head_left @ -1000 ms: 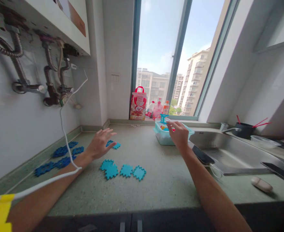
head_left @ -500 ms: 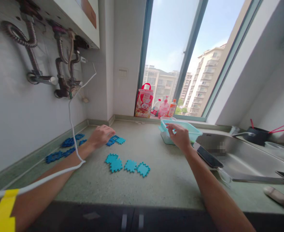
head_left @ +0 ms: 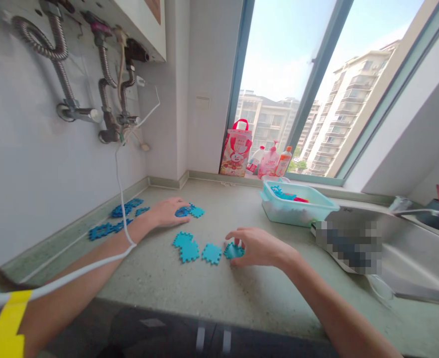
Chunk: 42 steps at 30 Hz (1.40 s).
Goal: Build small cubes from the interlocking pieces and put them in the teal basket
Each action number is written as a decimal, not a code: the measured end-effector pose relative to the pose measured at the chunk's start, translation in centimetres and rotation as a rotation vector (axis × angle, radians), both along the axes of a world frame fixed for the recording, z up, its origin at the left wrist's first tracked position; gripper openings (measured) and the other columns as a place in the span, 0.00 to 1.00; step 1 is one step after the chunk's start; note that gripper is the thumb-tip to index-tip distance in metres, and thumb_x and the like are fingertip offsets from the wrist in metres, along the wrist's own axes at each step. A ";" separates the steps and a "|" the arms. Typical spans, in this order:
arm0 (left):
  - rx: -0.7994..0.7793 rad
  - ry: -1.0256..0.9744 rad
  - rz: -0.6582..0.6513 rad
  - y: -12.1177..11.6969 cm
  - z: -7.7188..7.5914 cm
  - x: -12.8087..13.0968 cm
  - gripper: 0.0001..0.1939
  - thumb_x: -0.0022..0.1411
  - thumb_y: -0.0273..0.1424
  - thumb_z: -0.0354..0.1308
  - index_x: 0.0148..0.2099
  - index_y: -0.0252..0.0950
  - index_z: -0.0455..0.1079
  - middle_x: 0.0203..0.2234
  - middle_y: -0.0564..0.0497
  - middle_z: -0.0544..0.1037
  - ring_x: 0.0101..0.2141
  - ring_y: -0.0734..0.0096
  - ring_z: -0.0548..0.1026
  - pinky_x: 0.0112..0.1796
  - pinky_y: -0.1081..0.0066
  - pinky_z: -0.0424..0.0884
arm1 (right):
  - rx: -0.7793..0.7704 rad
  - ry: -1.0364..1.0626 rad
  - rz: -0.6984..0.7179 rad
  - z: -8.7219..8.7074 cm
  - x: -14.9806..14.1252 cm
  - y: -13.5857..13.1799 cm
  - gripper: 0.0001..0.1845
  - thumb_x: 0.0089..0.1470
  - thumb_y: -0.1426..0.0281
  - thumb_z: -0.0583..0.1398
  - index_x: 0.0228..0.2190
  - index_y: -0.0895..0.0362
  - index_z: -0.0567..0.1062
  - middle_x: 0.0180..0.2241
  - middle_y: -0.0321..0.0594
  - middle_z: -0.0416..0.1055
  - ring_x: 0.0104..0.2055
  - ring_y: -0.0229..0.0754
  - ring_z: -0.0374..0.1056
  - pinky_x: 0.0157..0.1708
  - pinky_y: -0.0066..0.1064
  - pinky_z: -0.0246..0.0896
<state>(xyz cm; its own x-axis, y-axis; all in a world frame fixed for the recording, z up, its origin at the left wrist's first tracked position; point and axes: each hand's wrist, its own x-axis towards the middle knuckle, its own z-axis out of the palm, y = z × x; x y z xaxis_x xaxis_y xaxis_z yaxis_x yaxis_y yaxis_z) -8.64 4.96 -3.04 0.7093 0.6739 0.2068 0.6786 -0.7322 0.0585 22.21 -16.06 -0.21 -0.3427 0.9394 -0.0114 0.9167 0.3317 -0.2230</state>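
Observation:
My left hand [head_left: 167, 213] rests low over the counter, thumb and fingers closed round a dark blue interlocking tile [head_left: 182, 212]. A light blue tile [head_left: 197, 212] touches that one on its right. Nearer the front edge, my right hand [head_left: 259, 246] has its thumb and fingertips on opposite sides of a toothed light blue tile [head_left: 234, 251], partly covering it. Just left of it lies a single light blue tile [head_left: 211, 253], then a joined light blue pair [head_left: 188, 251]. Several dark blue tiles [head_left: 105, 229] lie beyond my left forearm.
An aqua plastic tub [head_left: 290, 214] holding blue and red pieces stands at the back right beside the steel sink [head_left: 409, 248]. A white cable [head_left: 119, 174] hangs across my left forearm. Bottles [head_left: 268, 163] and a pink bag [head_left: 236, 153] stand on the windowsill.
My right hand has come from above the tub down and left to the rightmost light blue tile. My left hand has settled onto the dark blue tile. The view has shifted right.

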 end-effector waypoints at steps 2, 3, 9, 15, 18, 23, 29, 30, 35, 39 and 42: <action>-0.016 -0.018 -0.051 0.4 -0.6 0.2 0.32 0.68 0.57 0.53 0.64 0.44 0.74 0.59 0.45 0.76 0.58 0.50 0.74 0.60 0.56 0.67 | 0.063 -0.009 -0.020 -0.3 0.6 0.4 0.32 0.48 0.64 0.70 0.57 0.51 0.78 0.46 0.44 0.80 0.44 0.51 0.77 0.44 0.36 0.67; -0.016 -0.032 -0.048 0.4 -0.9 0.5 0.31 0.69 0.57 0.53 0.62 0.44 0.75 0.58 0.44 0.77 0.58 0.50 0.74 0.59 0.56 0.68 | 0.097 0.000 -0.023 -0.4 0.9 0.6 0.32 0.48 0.66 0.69 0.57 0.52 0.77 0.48 0.45 0.79 0.45 0.51 0.77 0.45 0.36 0.67; 0.014 -0.112 -0.071 -1.4 -1.3 2.8 0.26 0.68 0.55 0.56 0.54 0.43 0.80 0.47 0.43 0.79 0.50 0.52 0.76 0.53 0.59 0.71 | 0.232 0.225 0.107 -0.6 -1.2 0.3 0.25 0.53 0.66 0.68 0.52 0.54 0.74 0.47 0.43 0.76 0.46 0.46 0.74 0.50 0.37 0.66; -0.028 -0.150 -0.146 -2.9 -0.9 3.5 0.21 0.71 0.50 0.57 0.54 0.43 0.81 0.43 0.45 0.77 0.48 0.55 0.76 0.53 0.60 0.70 | 0.189 0.101 0.174 -1.9 -4.8 -0.4 0.18 0.56 0.63 0.68 0.48 0.53 0.78 0.44 0.45 0.75 0.48 0.50 0.73 0.49 0.38 0.66; -0.031 -0.206 -0.171 -2.4 -1.3 3.3 0.18 0.70 0.46 0.59 0.52 0.42 0.81 0.48 0.44 0.78 0.52 0.55 0.76 0.56 0.60 0.69 | 0.215 0.126 0.150 -2.8 -4.3 0.5 0.17 0.54 0.65 0.69 0.46 0.53 0.79 0.42 0.43 0.76 0.46 0.48 0.73 0.49 0.36 0.66; -0.123 -0.271 -0.322 -2.0 -1.9 3.4 0.17 0.69 0.44 0.61 0.52 0.40 0.80 0.56 0.44 0.80 0.58 0.56 0.75 0.61 0.60 0.66 | 0.384 0.249 0.124 -4.2 -1.7 2.9 0.19 0.48 0.70 0.70 0.44 0.54 0.78 0.41 0.41 0.76 0.44 0.47 0.72 0.48 0.37 0.67; -0.212 -0.260 -0.485 -3.6 -1.2 4.4 0.17 0.69 0.46 0.62 0.54 0.44 0.80 0.56 0.47 0.81 0.59 0.58 0.74 0.62 0.61 0.67 | 0.576 0.410 -0.007 -5.1 -0.5 5.5 0.16 0.55 0.69 0.68 0.46 0.54 0.77 0.45 0.43 0.76 0.47 0.47 0.72 0.51 0.38 0.67; -0.224 -0.254 -0.482 -3.9 -1.0 4.5 0.17 0.69 0.46 0.61 0.54 0.45 0.80 0.56 0.48 0.81 0.59 0.58 0.74 0.62 0.60 0.66 | 0.535 0.379 -0.011 -5.1 -0.6 5.6 0.15 0.55 0.69 0.67 0.46 0.53 0.78 0.44 0.43 0.76 0.47 0.47 0.72 0.51 0.39 0.66; -0.236 -0.226 -0.435 -4.5 -0.5 4.7 0.19 0.68 0.48 0.60 0.54 0.46 0.80 0.57 0.48 0.80 0.59 0.56 0.74 0.62 0.58 0.66 | 0.335 0.248 -0.060 -5.0 -1.2 5.8 0.15 0.55 0.67 0.68 0.45 0.53 0.80 0.41 0.42 0.77 0.46 0.48 0.72 0.50 0.37 0.65; -0.152 -0.190 -0.380 -3.5 -0.7 4.5 0.18 0.68 0.48 0.60 0.53 0.47 0.81 0.56 0.51 0.81 0.58 0.56 0.75 0.62 0.58 0.65 | 0.294 0.216 -0.123 -4.6 -0.4 6.4 0.18 0.51 0.67 0.69 0.45 0.55 0.80 0.39 0.41 0.77 0.41 0.46 0.72 0.46 0.36 0.65; -0.064 -0.174 -0.226 -2.0 -1.2 4.1 0.19 0.69 0.48 0.58 0.53 0.46 0.80 0.55 0.50 0.82 0.56 0.55 0.76 0.61 0.58 0.66 | 0.312 0.238 -0.107 -4.3 0.1 6.1 0.18 0.49 0.69 0.69 0.44 0.55 0.80 0.39 0.42 0.77 0.41 0.46 0.71 0.47 0.37 0.65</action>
<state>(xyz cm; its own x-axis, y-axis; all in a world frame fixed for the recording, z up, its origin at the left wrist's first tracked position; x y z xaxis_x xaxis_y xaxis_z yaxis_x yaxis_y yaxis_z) -4.59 2.94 -4.27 0.8006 0.5185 0.3004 0.4745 -0.8546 0.2109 22.32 -9.94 -4.46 -0.2010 0.9156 0.3481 0.8847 0.3223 -0.3367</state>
